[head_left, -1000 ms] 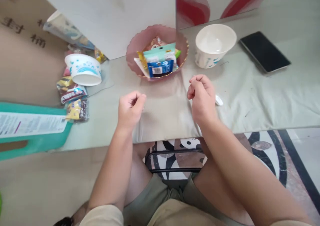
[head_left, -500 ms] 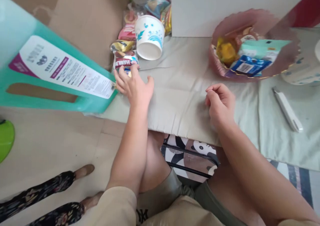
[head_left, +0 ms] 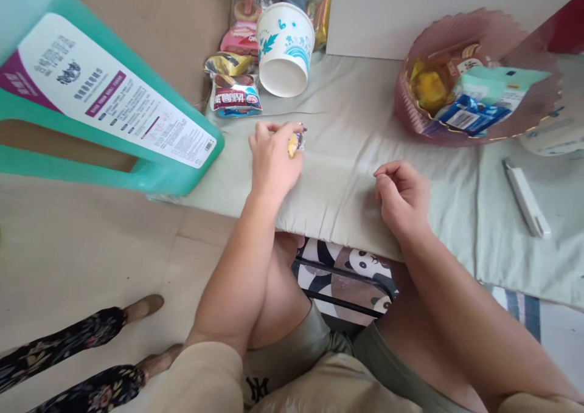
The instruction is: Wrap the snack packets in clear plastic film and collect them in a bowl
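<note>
My left hand [head_left: 277, 157] is closed on a small yellow wrapped snack [head_left: 295, 143], held just above the cloth-covered table. Beyond it lie a dark red and blue snack packet [head_left: 235, 95], a gold packet [head_left: 229, 64] and a pink packet [head_left: 239, 38]. A white paper cup with blue patterns [head_left: 285, 48] rests on its side near them. My right hand [head_left: 401, 197] is at the table's front with curled fingers, its thumb against the forefinger; whether something is between them does not show. A pink scalloped bowl [head_left: 413, 118] holds several packaged snacks.
A big green jug with a white label [head_left: 182, 173] stands at the left edge. A white box cutter [head_left: 527, 200] lies on the right of the tablecloth [head_left: 337, 188]. A cardboard box [head_left: 159, 30] is behind the jug. A person's legs [head_left: 91, 340] show at lower left.
My left hand has moved right and nearer from beside the snack packets, and now carries the small yellow snack. My right hand keeps its pose. The view has shifted slightly.
</note>
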